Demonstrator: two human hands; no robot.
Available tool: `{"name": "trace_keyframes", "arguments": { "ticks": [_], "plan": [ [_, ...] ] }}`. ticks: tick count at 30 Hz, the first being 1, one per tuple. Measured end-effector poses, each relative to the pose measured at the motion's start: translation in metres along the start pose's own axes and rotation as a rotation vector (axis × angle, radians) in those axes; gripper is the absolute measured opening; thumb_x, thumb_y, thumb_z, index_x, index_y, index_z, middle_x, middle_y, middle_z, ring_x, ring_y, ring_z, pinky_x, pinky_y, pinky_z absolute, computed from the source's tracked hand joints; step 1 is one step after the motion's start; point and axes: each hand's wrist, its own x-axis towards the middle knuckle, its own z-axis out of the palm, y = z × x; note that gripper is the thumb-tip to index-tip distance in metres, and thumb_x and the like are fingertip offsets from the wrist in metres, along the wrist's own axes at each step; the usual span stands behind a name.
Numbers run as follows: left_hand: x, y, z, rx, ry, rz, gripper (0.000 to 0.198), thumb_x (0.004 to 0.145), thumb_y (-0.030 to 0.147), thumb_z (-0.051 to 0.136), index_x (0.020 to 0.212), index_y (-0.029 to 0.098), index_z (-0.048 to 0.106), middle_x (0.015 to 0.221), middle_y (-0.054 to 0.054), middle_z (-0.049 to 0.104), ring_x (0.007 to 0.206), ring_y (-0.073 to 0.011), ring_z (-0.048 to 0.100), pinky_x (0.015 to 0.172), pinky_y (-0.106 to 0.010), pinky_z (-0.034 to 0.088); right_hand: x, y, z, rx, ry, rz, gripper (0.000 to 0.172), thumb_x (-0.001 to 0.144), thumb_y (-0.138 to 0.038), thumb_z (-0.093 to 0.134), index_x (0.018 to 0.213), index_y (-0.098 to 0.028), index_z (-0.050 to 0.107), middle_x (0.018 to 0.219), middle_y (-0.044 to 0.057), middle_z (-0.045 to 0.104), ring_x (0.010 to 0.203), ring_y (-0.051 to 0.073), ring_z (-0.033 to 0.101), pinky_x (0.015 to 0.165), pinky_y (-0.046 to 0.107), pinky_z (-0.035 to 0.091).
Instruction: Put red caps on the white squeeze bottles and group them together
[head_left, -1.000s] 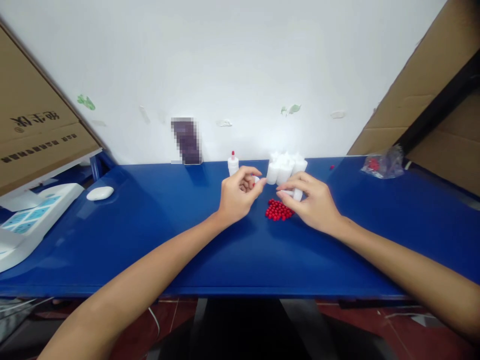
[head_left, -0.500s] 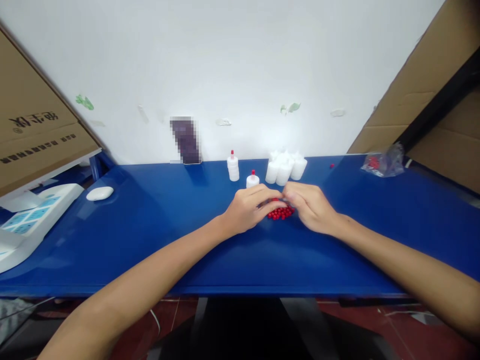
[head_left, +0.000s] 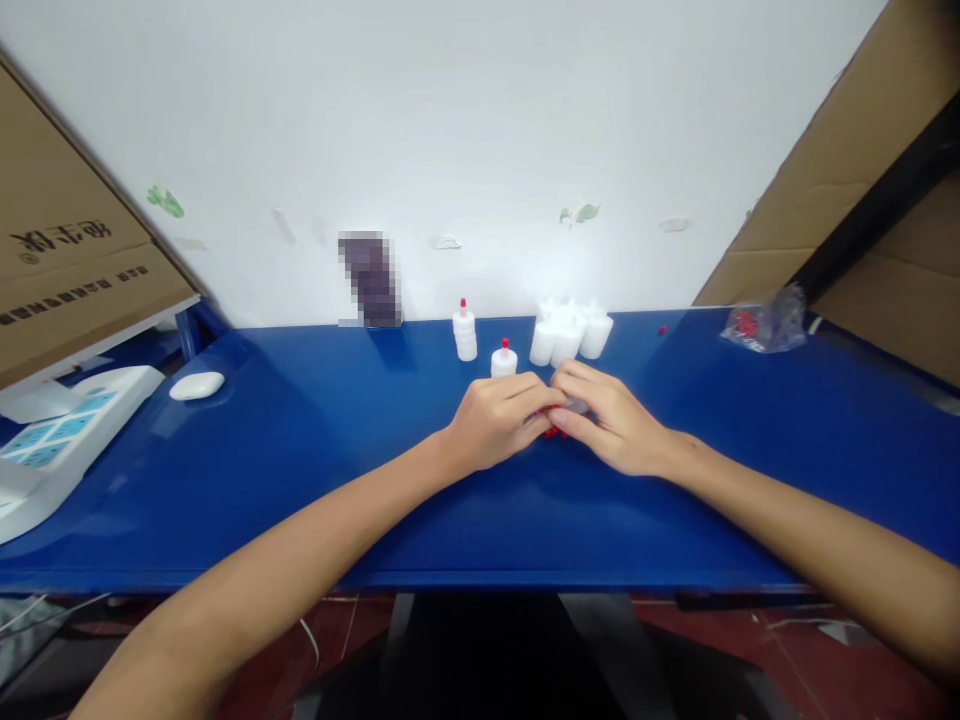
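Observation:
My two hands meet over a small pile of red caps (head_left: 553, 432) on the blue table (head_left: 300, 450), hiding most of it. My left hand (head_left: 499, 420) has its fingers curled down at the pile; what they pinch is hidden. My right hand (head_left: 606, 422) is closed round a small pale bottle (head_left: 577, 405) that shows only between the fingertips. Just behind my left hand stands a white bottle with a red cap (head_left: 504, 360). Farther back is a taller capped bottle (head_left: 466, 332). A cluster of uncapped white bottles (head_left: 570, 336) stands behind my right hand.
A clear bag holding red caps (head_left: 765, 322) lies at the back right, and one loose red cap (head_left: 663, 330) sits near it. On the left are a white mouse (head_left: 196, 385) and a white device (head_left: 52, 440). Cardboard boxes (head_left: 67, 260) flank both sides.
My left hand let go of the capped bottle, which now stands alone. Both hands dropped towards me onto the red caps and closed together over them.

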Motion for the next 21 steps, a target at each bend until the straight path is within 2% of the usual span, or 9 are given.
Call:
{"name": "trace_keyframes", "arguments": {
  "ticks": [4,8,11,17,19,21],
  "plan": [
    [0.0022,0.003,-0.0014,-0.005,-0.023,0.052,0.01,0.1,0.023,0.059,0.095,0.018,0.066,0.082,0.0,0.072,0.071,-0.0104,0.067,0.064,-0.021,0.051,0.0003,-0.003,0.0026,0.032,0.024,-0.02,0.028,0.102,-0.033,0.052,0.078,-0.022,0.044,0.079,-0.001,0.044,0.07,0.015,0.044,0.063,0.031,0.036],
    [0.0026,0.0055,-0.0004,-0.058,-0.081,0.0,0.011,0.099,0.02,0.055,0.101,0.019,0.066,0.087,-0.001,0.071,0.072,-0.0098,0.065,0.062,-0.021,0.05,0.0,-0.0049,0.0024,0.004,0.088,-0.034,0.029,0.101,-0.027,0.05,0.074,-0.022,0.041,0.073,-0.001,0.044,0.064,0.015,0.043,0.059,0.031,0.034],
    [0.0023,0.0068,-0.0007,-0.047,-0.13,-0.042,0.015,0.099,0.021,0.052,0.104,0.018,0.066,0.081,-0.001,0.068,0.066,-0.01,0.06,0.057,-0.022,0.046,-0.0002,-0.0051,0.0002,-0.035,0.1,-0.055,0.026,0.1,-0.024,0.048,0.074,-0.022,0.043,0.072,-0.001,0.047,0.064,0.015,0.045,0.06,0.031,0.035],
    [0.0054,0.0059,-0.0013,-0.345,-0.187,-0.287,0.016,0.098,0.018,0.057,0.106,0.019,0.071,0.074,0.001,0.066,0.064,-0.0096,0.058,0.061,-0.021,0.048,0.0007,-0.0006,0.0011,-0.002,0.114,-0.012,0.029,0.104,-0.032,0.046,0.077,-0.022,0.049,0.073,0.0,0.051,0.067,0.016,0.05,0.062,0.031,0.039],
    [0.0065,0.0043,0.0004,-0.417,-0.16,-0.364,0.016,0.098,0.02,0.058,0.103,0.019,0.073,0.077,0.0,0.068,0.064,-0.0094,0.059,0.063,-0.022,0.049,0.001,0.0017,0.0019,0.042,0.116,0.008,0.028,0.105,-0.037,0.045,0.082,-0.022,0.052,0.077,0.001,0.054,0.07,0.017,0.052,0.065,0.031,0.042],
    [0.0076,0.0014,0.0021,-0.475,-0.08,-0.467,0.014,0.098,0.025,0.061,0.103,0.019,0.073,0.077,0.0,0.069,0.063,-0.0092,0.061,0.063,-0.022,0.052,0.0009,0.0039,0.0003,0.067,0.119,0.025,0.024,0.105,-0.041,0.045,0.097,-0.022,0.056,0.089,0.004,0.061,0.078,0.019,0.058,0.07,0.033,0.045]
  ]
}}
